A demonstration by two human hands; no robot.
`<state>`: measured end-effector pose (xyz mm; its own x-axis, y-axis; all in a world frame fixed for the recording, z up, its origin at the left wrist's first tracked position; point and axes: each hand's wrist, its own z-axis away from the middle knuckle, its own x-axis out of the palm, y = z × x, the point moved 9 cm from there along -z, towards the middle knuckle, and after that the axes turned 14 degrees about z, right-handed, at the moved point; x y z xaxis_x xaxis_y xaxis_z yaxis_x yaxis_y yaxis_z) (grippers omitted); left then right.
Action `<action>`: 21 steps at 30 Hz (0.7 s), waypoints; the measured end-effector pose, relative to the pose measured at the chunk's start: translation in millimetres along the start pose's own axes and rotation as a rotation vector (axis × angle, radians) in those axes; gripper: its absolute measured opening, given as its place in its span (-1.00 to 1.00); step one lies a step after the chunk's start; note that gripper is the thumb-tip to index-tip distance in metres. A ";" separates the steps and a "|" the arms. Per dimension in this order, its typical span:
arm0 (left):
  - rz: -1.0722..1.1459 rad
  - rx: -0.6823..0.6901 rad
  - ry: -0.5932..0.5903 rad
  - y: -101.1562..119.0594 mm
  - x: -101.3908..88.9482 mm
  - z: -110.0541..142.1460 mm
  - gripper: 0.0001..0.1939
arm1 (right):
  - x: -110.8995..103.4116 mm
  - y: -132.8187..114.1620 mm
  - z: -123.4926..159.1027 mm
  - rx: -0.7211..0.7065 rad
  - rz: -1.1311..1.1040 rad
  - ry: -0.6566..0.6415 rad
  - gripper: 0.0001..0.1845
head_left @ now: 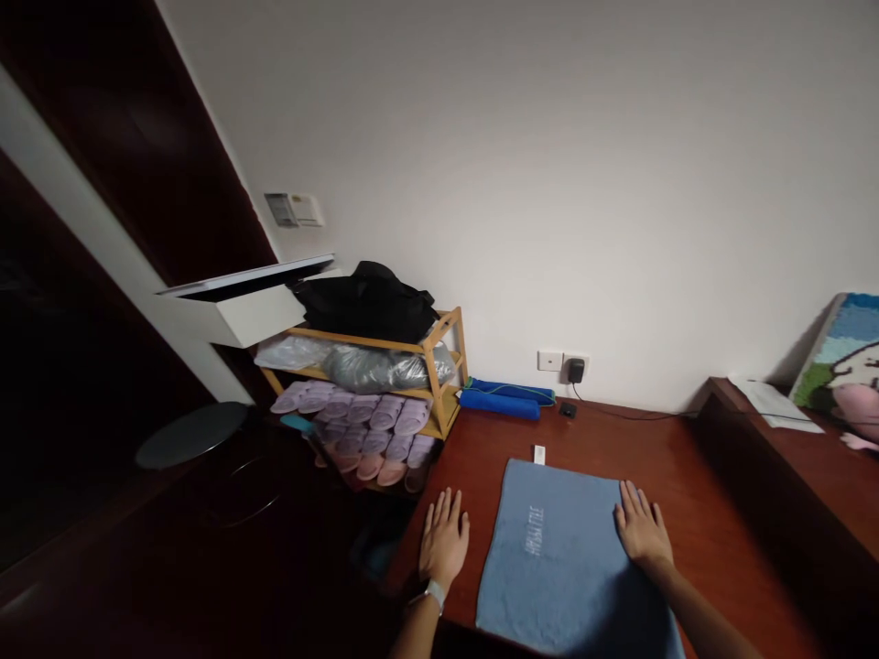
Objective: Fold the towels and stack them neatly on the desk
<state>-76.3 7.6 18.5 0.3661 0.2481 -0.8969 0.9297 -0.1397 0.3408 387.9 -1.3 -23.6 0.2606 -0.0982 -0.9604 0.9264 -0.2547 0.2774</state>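
Blue cloth (pixel 549 558) lies on the table (pixel 700 494), right hand (pixel 644 529) on its corner, left hand (pixel 445 540) beside it, each grip unclenched.

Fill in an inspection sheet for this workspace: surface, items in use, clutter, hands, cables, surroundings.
Surface: reddish-brown desk
Items in use: blue-grey cloth, spread flat, white tag at far edge
Clutter: blue rolls near the wall
Hands: left hand flat beside the cloth; right hand on its far right corner
Cables: thin cable from black adapter, along desk's back
Surroundings: rack holding slippers, black bag
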 end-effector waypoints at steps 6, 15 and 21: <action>0.029 -0.006 0.004 1.0 -6.0 1.5 -0.45 | -23.1 -2.5 -2.9 -0.012 0.090 -0.025 -0.29; 0.053 -0.022 0.008 1.3 -5.3 0.5 -0.44 | -25.1 -53.9 116.5 -0.124 -0.130 0.095 -0.30; 0.032 -0.015 0.006 1.1 -5.8 -1.8 -0.44 | -7.1 -34.7 160.3 -0.138 -0.145 0.035 -0.28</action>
<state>-77.3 7.8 24.6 0.3960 0.2493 -0.8838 0.9179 -0.1328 0.3738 310.4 -145.9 -22.5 0.1291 -0.0360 -0.9910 0.9827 -0.1292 0.1327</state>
